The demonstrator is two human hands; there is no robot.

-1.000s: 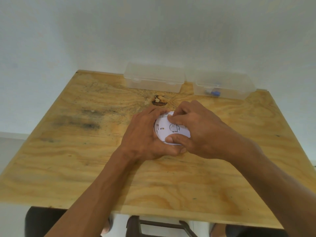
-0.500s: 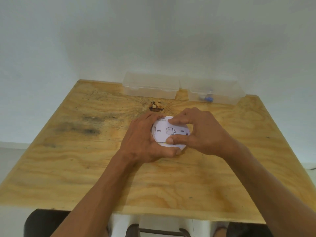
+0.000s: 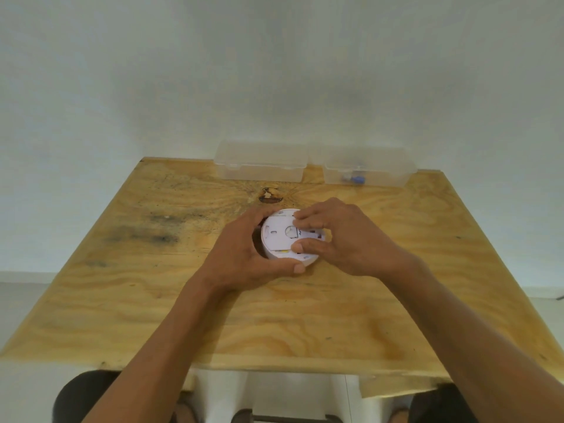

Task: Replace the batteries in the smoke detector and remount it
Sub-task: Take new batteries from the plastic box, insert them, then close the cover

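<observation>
Two hands meet on the white smoke detector (image 3: 279,236), which lies flat on the plywood table (image 3: 305,315) with its back face turned up. We cup it with our left hand (image 3: 244,257) from the left side: the fingers curl round the far rim and the thumb (image 3: 293,267) runs along the near rim, so this hand is closed loosely about the round body. Our right hand (image 3: 345,239) comes in from the right and rests on top, the fingers bent; the forefinger (image 3: 308,215) presses near the far edge of the back face and the thumb (image 3: 308,247) presses near its near edge, pinching the plate between them. A round moulded mark and a keyhole slot show on the uncovered part of the plate, just left of the right fingertips; a small yellow spot shows near the right thumb, though we cannot make out what it is.

Beyond both hands, well apart from them at the far edge of the table, stand two clear plastic boxes with lids shut. One, the left box (image 3: 261,161), sits beyond the left hand and looks empty. Its neighbour, the right box (image 3: 369,166), sits beyond the right hand and holds a small blue thing (image 3: 357,179), too blurred to name. Between the left box and our hands, a dark knot (image 3: 270,196) marks the wood.
</observation>
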